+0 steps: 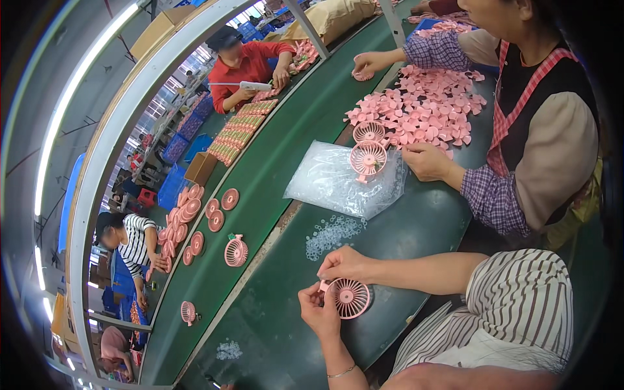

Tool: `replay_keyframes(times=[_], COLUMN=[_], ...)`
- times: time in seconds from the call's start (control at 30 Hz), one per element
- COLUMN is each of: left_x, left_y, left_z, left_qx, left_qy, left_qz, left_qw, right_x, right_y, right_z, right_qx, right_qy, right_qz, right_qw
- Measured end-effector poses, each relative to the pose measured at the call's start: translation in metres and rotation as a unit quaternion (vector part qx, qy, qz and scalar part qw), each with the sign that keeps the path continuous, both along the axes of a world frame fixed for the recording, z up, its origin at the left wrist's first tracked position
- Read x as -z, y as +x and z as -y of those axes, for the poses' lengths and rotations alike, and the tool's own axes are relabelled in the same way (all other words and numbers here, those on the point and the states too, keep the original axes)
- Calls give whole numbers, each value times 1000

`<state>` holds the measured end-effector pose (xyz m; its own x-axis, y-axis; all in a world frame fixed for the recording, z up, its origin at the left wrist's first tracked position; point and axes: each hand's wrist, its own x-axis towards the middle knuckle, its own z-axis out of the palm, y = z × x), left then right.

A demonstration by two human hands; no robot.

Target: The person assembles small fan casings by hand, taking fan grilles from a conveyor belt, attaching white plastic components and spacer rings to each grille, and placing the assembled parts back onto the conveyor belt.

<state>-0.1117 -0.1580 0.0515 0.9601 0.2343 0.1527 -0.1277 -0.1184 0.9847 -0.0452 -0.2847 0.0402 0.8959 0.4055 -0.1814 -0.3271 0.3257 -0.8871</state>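
I see the fan grille (pixel 349 298) between my hands, above the counter (pixel 416 227). Beyond it lie small rings (pixel 333 233), then a plastic bag (pixel 338 179).

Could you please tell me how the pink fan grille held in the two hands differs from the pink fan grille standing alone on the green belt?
The held pink round fan grille is gripped by the left hand and right hand; the lone pink fan grille on the green belt is untouched. The held one faces the camera over the near dark green table; the lone one sits on the moving-line surface farther left. Both are pink, round and spoked.
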Motion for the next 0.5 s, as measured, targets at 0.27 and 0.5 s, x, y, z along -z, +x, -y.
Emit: replay_keyframes(times=[0.27,0.5], left_x=[3,6], left_y=[1,3], left_z=[0,0], left_qx=[-11,-32], left_qy=[8,28], left_qz=[-3,4], left_qw=[1000,999], right_x=[-1,-5], right_y=[-1,-1], right_z=[2,2], right_qx=[10,4], right_qy=[-37,-118], right_qz=[35,96], right_qw=[999,988])
